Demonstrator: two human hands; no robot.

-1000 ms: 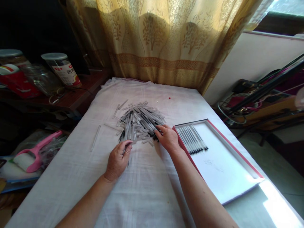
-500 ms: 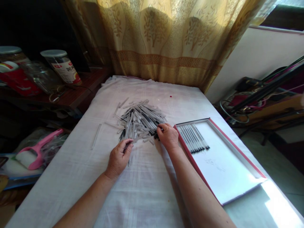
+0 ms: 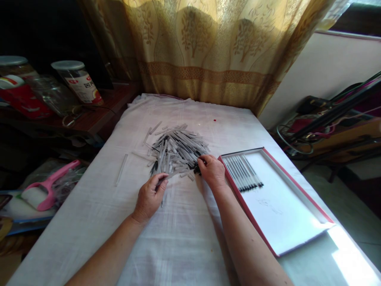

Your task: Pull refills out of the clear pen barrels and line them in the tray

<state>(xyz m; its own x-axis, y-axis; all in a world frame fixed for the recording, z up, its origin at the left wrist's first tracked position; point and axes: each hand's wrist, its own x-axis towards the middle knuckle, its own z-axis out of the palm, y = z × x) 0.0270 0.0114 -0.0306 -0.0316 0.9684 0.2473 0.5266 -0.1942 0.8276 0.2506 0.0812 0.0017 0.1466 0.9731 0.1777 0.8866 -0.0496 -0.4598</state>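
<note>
A heap of clear pen barrels and dark refills (image 3: 181, 145) lies on the white cloth. At its near side, my left hand (image 3: 150, 194) is closed on a clear pen barrel (image 3: 177, 171) that points right. My right hand (image 3: 212, 170) is at the heap's right edge, thumb and fingers pinched together by some small black pen parts (image 3: 197, 168). Whatever is between those fingertips is too small and dark to make out. To the right, a row of pens with black tips (image 3: 244, 172) lies side by side in a shallow red-edged box (image 3: 247, 212).
One loose clear barrel (image 3: 121, 170) lies left of the heap. A small red bit (image 3: 214, 120) is on the cloth farther back. Jars (image 3: 77, 83) stand on the dark side cabinet at left, above a pink-handled tool (image 3: 53, 184). A gold curtain (image 3: 205, 71) hangs behind the table.
The view has shifted very slightly. Both hands keep nearly the same place and grip.
</note>
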